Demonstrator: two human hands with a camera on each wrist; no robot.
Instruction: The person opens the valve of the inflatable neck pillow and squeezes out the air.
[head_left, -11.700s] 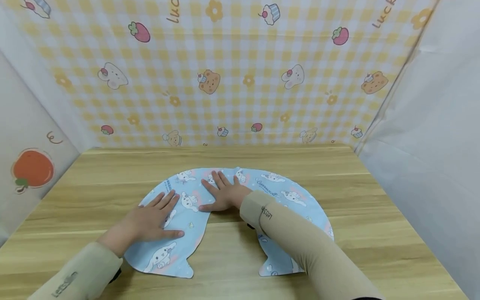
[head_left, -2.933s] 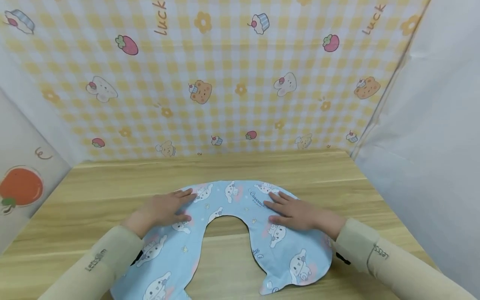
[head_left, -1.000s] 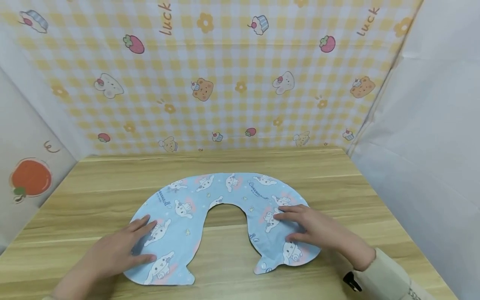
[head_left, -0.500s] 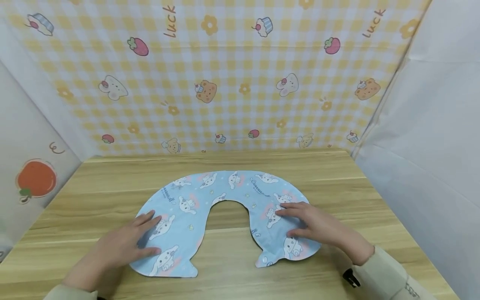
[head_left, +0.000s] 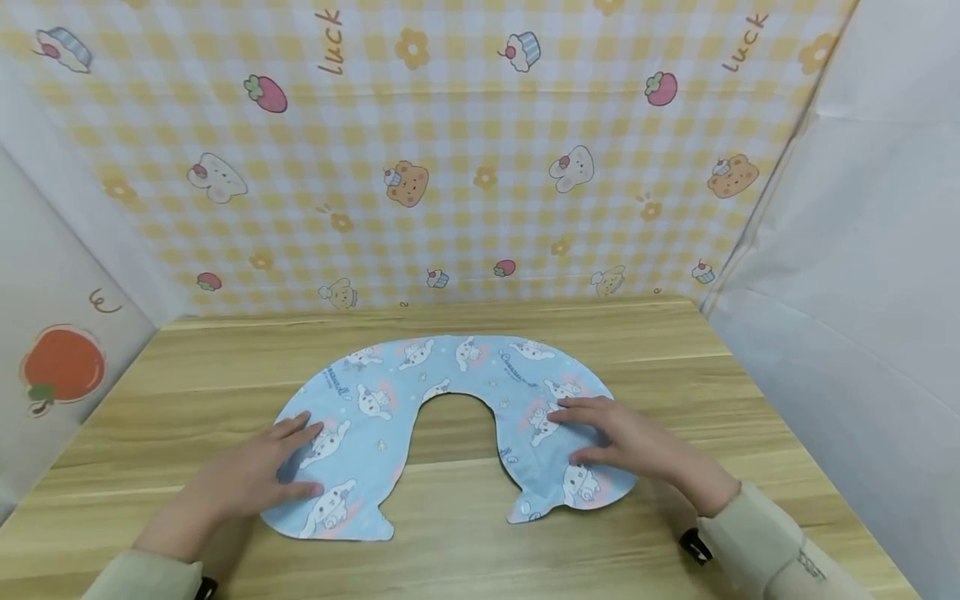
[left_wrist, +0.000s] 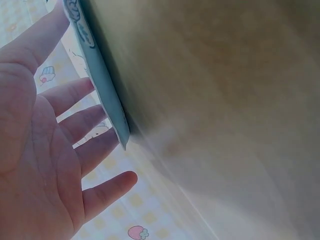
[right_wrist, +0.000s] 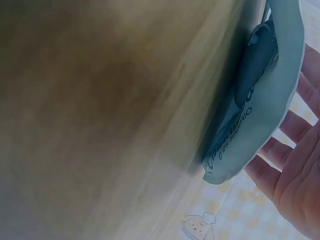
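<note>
A flat, light blue U-shaped neck pillow (head_left: 457, 367) with white cartoon dogs lies on the wooden table, its curve away from me and its two ends toward me. My left hand (head_left: 251, 475) rests on the outer edge of its left arm, fingers spread; in the left wrist view the fingertips meet the edge of the neck pillow (left_wrist: 102, 82). On the right arm lies my right hand (head_left: 637, 442), fingers loosely extended. The right wrist view shows this edge of the neck pillow (right_wrist: 272, 107) raised, with darker teal material on its underside.
The wooden table (head_left: 465, 558) ends at a yellow checked backdrop (head_left: 465, 125) with cartoon prints. White side cloths stand left and right (head_left: 862, 250), the left one printed with an orange fruit (head_left: 63, 364).
My right hand was at the top middle of the pillow and is now on its right arm. Both hands slid from the upper curve down to the outer sides; the last second shows little motion.
</note>
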